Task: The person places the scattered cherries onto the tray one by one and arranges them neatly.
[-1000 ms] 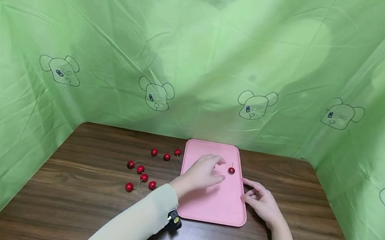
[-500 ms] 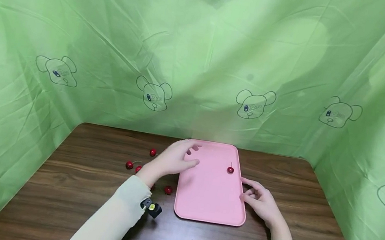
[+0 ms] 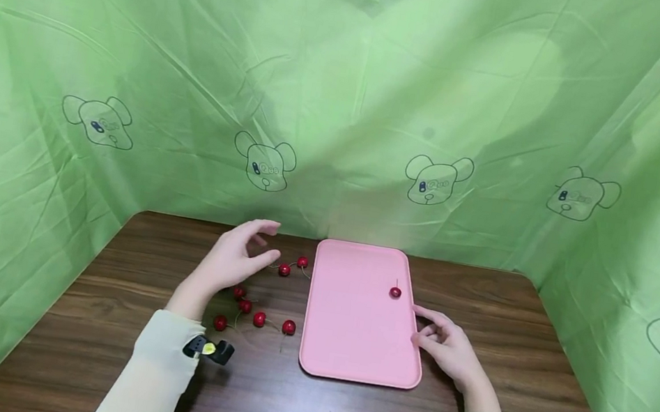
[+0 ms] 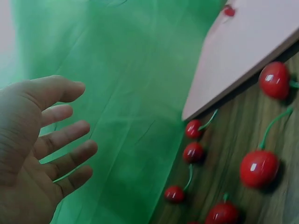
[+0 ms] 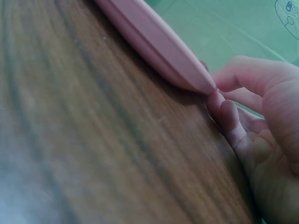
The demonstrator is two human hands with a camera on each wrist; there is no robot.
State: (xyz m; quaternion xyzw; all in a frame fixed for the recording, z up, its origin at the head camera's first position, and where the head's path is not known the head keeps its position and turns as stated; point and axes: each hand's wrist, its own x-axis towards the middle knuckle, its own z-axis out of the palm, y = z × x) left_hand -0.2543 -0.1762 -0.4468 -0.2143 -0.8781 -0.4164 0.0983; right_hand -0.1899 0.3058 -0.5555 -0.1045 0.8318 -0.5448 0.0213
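Note:
My left hand (image 3: 232,259) hovers above the left part of the table with its fingers loosely bent and nothing between them. In the left wrist view its palm and spread fingers show plainly. Several red cherries with green stems, one a cherry (image 3: 289,327) beside the tray, lie below and right of that hand; others are hidden behind it. One cherry (image 3: 395,292) rests on the pink tray (image 3: 359,337), close to its right rim. At this rim my right hand (image 3: 449,349) pinches the edge; the right wrist view shows its fingertips (image 5: 215,103) right at the rim.
The brown wooden table (image 3: 95,342) reaches to a green curtain (image 3: 345,95) printed with bear heads, hanging at the back and both sides. Wrist cameras sit on both sleeves.
My left hand has moved left from over the tray to above the cherries on the table, uncovering the tray's surface. My right hand stays at the tray's right rim.

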